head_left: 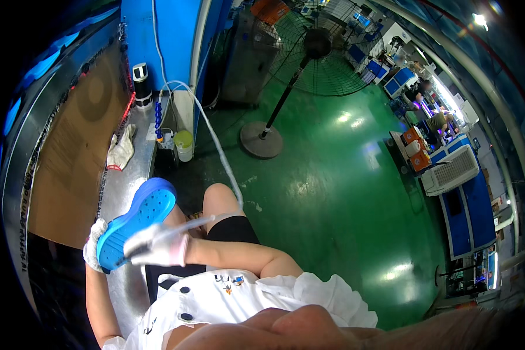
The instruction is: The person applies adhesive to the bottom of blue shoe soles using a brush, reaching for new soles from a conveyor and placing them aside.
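Observation:
A bright blue foam clog (139,217) is tilted over the metal bench, its toe pointing away and to the right. Small holes dot its front part, and ridges cross the rest. My left hand (94,245), in a white glove, is closed on the clog's left edge near the heel. Over the clog's lower right side is my right hand (156,245), also white-gloved and smeared by motion. It grips a dark, slim tool whose kind is too blurred to tell. A pale hose (221,154) runs down from the blue cabinet side toward this hand.
On the metal bench (135,175) lie a brown cardboard sheet (76,151) and a spare white glove (121,149). Beyond are a black-and-white cylinder (141,87), a blue jointed nozzle (158,119) and a yellow-lidded tub (184,146). A pedestal fan (283,96) stands ahead; people work far right.

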A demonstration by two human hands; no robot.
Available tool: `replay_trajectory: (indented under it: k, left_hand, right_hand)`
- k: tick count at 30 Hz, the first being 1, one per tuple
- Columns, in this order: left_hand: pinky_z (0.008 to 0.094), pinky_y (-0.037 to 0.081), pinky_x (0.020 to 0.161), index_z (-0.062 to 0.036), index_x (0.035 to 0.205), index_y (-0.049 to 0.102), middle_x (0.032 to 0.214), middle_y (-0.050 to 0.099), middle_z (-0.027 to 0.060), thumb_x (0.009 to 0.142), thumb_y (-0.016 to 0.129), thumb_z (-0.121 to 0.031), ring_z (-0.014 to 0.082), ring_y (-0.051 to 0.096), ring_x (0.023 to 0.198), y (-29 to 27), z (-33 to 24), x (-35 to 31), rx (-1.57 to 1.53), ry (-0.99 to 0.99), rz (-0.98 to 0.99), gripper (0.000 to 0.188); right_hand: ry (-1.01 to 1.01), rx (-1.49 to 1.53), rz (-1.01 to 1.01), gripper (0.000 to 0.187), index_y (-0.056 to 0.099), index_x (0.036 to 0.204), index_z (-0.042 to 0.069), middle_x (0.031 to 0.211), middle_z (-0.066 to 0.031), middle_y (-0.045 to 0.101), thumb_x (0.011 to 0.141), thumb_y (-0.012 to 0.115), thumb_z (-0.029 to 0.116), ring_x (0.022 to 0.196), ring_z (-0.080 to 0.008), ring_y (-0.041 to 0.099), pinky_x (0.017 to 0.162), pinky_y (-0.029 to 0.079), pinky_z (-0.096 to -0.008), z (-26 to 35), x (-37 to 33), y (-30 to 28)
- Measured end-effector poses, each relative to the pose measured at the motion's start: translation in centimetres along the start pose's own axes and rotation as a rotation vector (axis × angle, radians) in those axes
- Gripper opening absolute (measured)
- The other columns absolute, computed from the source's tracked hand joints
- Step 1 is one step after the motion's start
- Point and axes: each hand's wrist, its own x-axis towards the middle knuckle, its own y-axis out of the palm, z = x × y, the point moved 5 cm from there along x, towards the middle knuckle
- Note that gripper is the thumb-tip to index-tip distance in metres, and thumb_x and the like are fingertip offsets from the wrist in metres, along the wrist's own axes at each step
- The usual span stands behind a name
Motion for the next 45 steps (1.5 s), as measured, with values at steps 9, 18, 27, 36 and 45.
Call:
replay_trajectory:
  k: [9, 18, 27, 36, 45]
  left_hand:
    - [0.0394, 0.059, 0.073, 0.001, 0.124, 0.06, 0.104, 0.07, 0.0169, 0.089, 0.059, -0.054, 0.0283, 0.069, 0.084, 0.1, -1.0, -0.7, 0.079, -0.017, -0.077, 0.066]
    - [0.0381, 0.059, 0.07, -0.0037, 0.126, 0.061, 0.105, 0.07, 0.0156, 0.089, 0.058, -0.057, 0.0265, 0.069, 0.083, 1.8, -1.7, -0.1, 0.093, -0.037, -0.055, 0.065]
    - [0.0414, 0.028, 0.114, -0.0079, 0.123, 0.063, 0.123, 0.064, 0.0114, 0.077, 0.079, -0.042, 0.0321, 0.056, 0.117, 2.6, -3.7, -1.2, 1.85, 0.421, -0.022, 0.059]
    - [0.0396, 0.058, 0.085, -0.0062, 0.121, 0.065, 0.113, 0.069, 0.0145, 0.092, 0.059, -0.051, 0.0232, 0.069, 0.097, 1.3, -2.7, -1.7, 0.112, 0.05, -0.134, 0.054]
    - [0.0356, 0.057, 0.087, -0.0106, 0.125, 0.064, 0.117, 0.067, 0.0123, 0.095, 0.057, -0.046, 0.0205, 0.069, 0.099, -4.0, -1.0, -1.5, 0.029, 0.038, -0.322, 0.047]
  right_hand:
    - [0.068, 0.137, 0.012, 0.019, 0.069, 0.095, 0.007, 0.091, -0.0069, 0.07, 0.077, 0.075, 0.01, 0.082, -0.0226, 0.069, 0.074, 0.054, -0.0334, -0.5, 0.6, 0.3]
    - [-0.084, -0.052, -0.12, 0.018, 0.068, 0.093, 0.007, 0.09, -0.008, 0.071, 0.079, 0.073, 0.016, 0.083, -0.0267, 0.069, 0.07, 0.055, -0.0347, 0.5, 0.8, -1.9]
    - [-0.248, -0.373, -0.069, 0.018, 0.073, 0.097, 0.013, 0.096, -0.0045, 0.072, 0.079, 0.074, 0.015, 0.084, -0.0232, 0.069, 0.076, 0.054, -0.0353, 1.7, 1.1, -2.6]
    - [-0.21, -0.472, 0.012, 0.022, 0.072, 0.097, 0.014, 0.098, -0.001, 0.073, 0.075, 0.077, 0.016, 0.074, -0.0181, 0.062, 0.077, 0.045, -0.0343, 2.3, 0.5, -3.0]
    - [-0.191, -0.468, 0.022, 0.026, 0.073, 0.095, 0.007, 0.099, -0.0075, 0.074, 0.07, 0.08, 0.004, 0.075, -0.0215, 0.065, 0.076, 0.045, -0.0327, 3.0, 1.7, -3.8]
